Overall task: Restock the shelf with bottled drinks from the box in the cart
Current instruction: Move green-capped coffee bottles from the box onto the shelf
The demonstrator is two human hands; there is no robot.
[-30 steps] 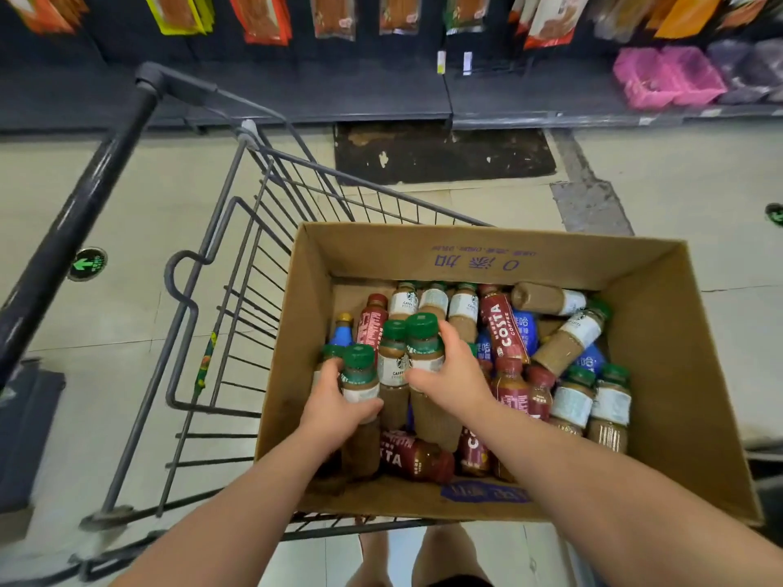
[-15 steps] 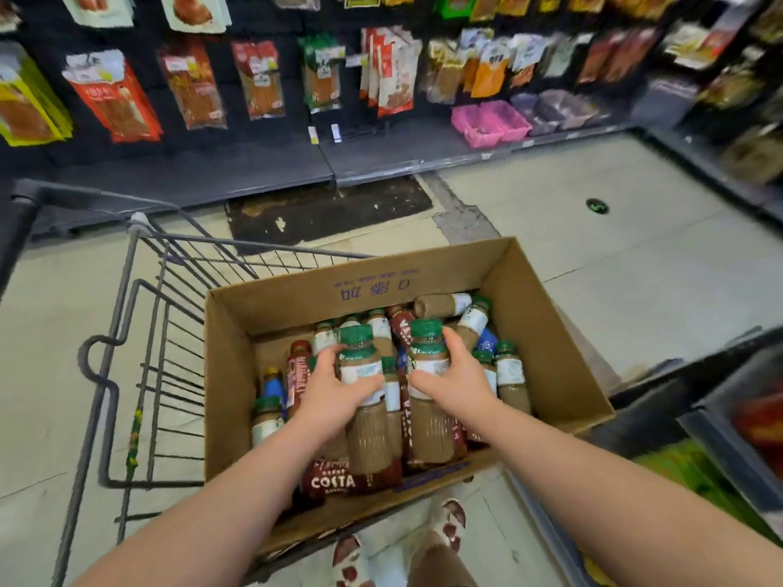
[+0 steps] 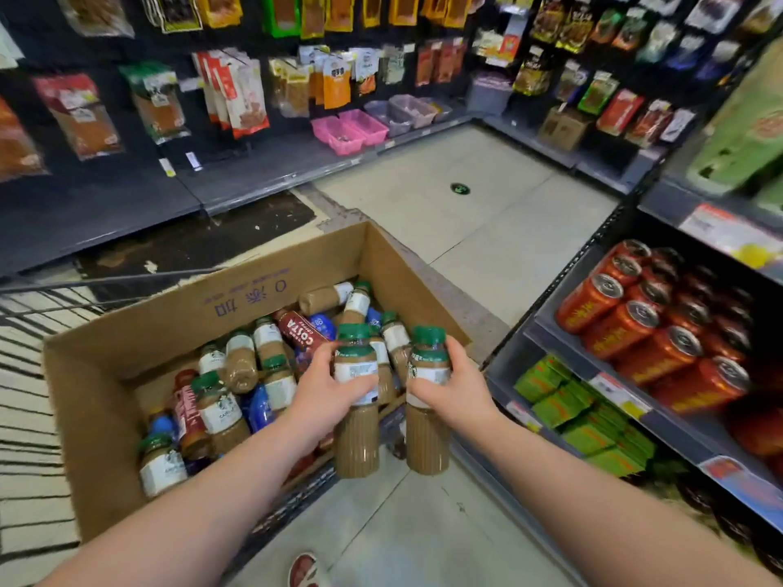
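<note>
Over the near right corner of the cardboard box [image 3: 127,345], both hands hold one bottle each, lifted clear of the pile. L hand [image 3: 326,387] is wrapped round the label of a green-capped coffee bottle [image 3: 356,434], fingers clamped on it, bottle upright. R hand [image 3: 453,391] is clamped the same way on a second green-capped coffee bottle [image 3: 428,434], also upright. The two bottles hang side by side, close but w/ a narrow gap between them, their bases over the box's near edge and the floor [image 3: 487,213].

Box sits in the wire cart [image 3: 29,374], whose bars show at left. Inside the box lie more bottled drinks [image 3: 237,366] in a loose heap: green-capped coffee ones, a dark red Costa bottle [image 3: 301,332], a few blue ones; some upright, some on their sides.

At right stands the shelf unit [image 3: 661,421]: orange-red cans [image 3: 635,319] lying on an upper tier, green packets [image 3: 572,404] on the tier below, price tags along the edges. Hanging snack packs [image 3: 237,95] and pink baskets [image 3: 347,129] line the far wall
</note>
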